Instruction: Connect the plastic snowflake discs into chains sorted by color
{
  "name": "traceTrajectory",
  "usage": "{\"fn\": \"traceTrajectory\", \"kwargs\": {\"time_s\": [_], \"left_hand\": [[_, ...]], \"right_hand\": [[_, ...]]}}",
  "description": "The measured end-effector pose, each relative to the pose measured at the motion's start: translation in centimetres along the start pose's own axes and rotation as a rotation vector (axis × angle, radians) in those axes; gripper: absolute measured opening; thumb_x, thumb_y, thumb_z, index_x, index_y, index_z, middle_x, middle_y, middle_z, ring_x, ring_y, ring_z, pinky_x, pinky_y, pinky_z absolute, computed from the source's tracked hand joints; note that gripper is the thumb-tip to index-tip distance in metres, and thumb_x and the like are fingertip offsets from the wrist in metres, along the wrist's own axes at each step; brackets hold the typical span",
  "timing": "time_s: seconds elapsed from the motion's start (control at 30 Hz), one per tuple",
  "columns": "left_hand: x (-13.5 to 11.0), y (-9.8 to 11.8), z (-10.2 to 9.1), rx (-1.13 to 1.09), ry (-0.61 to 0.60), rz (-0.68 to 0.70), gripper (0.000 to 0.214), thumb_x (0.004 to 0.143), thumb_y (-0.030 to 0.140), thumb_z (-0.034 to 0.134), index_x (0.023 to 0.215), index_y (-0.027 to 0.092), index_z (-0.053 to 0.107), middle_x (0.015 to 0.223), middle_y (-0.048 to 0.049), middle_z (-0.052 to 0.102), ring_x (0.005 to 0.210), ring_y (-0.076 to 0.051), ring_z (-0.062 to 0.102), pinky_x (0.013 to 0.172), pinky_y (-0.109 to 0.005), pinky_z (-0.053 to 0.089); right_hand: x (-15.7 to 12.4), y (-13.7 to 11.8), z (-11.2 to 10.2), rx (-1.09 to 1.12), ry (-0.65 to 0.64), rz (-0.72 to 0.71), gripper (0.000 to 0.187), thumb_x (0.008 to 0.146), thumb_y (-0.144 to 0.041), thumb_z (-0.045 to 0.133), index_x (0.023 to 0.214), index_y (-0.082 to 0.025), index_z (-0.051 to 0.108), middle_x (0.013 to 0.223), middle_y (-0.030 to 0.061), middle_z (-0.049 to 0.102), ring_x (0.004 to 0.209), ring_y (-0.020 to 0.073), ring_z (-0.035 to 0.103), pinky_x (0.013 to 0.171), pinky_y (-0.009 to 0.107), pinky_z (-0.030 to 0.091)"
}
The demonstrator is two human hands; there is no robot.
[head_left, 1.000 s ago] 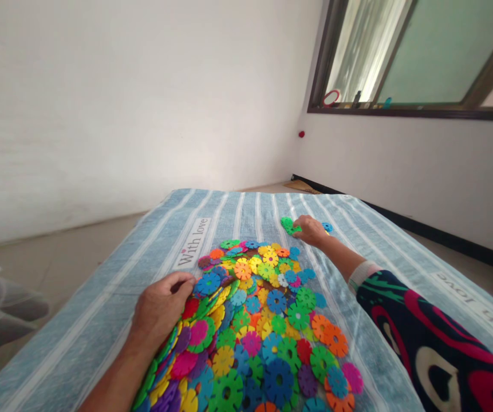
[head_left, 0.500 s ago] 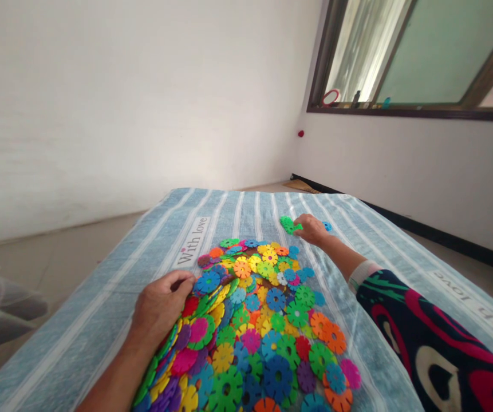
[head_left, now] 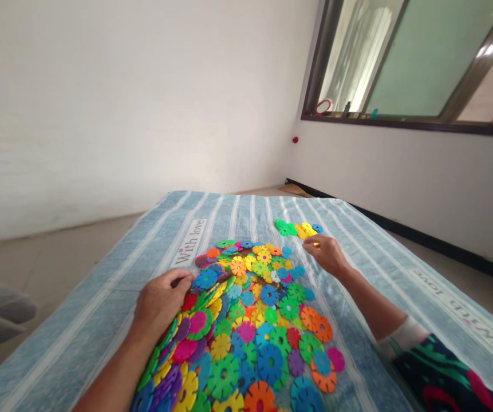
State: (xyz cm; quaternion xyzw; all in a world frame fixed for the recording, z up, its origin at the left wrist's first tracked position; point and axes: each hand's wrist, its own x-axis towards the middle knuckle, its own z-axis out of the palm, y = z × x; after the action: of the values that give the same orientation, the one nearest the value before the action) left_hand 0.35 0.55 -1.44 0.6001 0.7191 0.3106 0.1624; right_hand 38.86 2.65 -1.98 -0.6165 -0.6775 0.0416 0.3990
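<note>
Striped blue cloth (head_left: 143,257) bears slotted discs (head_left: 241,326), likely light, stiff, best rim-pinched; left hand (head_left: 160,298) and right hand (head_left: 330,254) have curled fingers, grip unclear.

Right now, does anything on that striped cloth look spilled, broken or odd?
Nothing looks plainly damaged. The heap of colourful discs beside the left hand is loose and overlapping, so could pass for a spill. A small cluster of green, yellow and blue discs lies apart, near the right hand, so looks slightly stray.

Right hand (head_left: 328,255) near yellow discs (head_left: 308,229) on cloth (head_left: 78,320)
</note>
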Motion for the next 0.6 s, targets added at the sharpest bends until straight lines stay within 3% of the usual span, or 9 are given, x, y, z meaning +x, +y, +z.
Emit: {"fn": "traceTrajectory", "kwargs": {"time_s": [0.17,0.3,0.47,0.6], "left_hand": [[0.0,0.1,-0.1,0.022,-0.002,0.027,0.031,0.069,0.042,0.049,0.078,0.026,0.073,0.082,-0.0015,0.076,0.082,-0.024,0.068,0.07,-0.03,0.046],[0.0,0.1,-0.1,0.023,0.01,0.061,0.031,0.071,0.042,0.05,0.08,0.025,0.073,0.085,-0.0027,0.077,0.083,-0.024,0.069,0.07,-0.03,0.047],[-0.2,0.1,0.0,0.013,0.025,0.094,0.029,0.071,0.04,0.05,0.078,0.025,0.073,0.084,-0.0024,0.077,0.082,-0.023,0.069,0.069,-0.028,0.048],[-0.2,0.1,0.0,-0.002,0.038,0.118,0.026,0.071,0.038,0.051,0.076,0.025,0.073,0.08,-0.0008,0.077,0.08,-0.022,0.069,0.069,-0.028,0.048]], "right_hand": [[-6.0,-3.5,-1.0,0.081,-0.091,-0.105,0.015,0.081,-0.029,0.059,0.08,-0.021,0.071,0.082,0.0038,0.073,0.078,0.0189,0.068,0.074,0.031,0.052],[-8.6,-5.3,-1.6,0.1,-0.063,-0.144,0.013,0.083,-0.029,0.06,0.083,-0.022,0.071,0.084,0.0049,0.073,0.081,0.0199,0.068,0.076,0.032,0.052],[-10.0,-5.0,-0.8,0.111,0.016,-0.136,0.014,0.085,-0.028,0.056,0.081,-0.022,0.069,0.084,0.0058,0.073,0.081,0.0214,0.068,0.077,0.035,0.052],[-10.8,-4.3,0.1,0.059,-0.001,-0.134,0.015,0.085,-0.026,0.055,0.08,-0.022,0.068,0.081,0.0051,0.071,0.081,0.0217,0.065,0.077,0.035,0.052]]}}
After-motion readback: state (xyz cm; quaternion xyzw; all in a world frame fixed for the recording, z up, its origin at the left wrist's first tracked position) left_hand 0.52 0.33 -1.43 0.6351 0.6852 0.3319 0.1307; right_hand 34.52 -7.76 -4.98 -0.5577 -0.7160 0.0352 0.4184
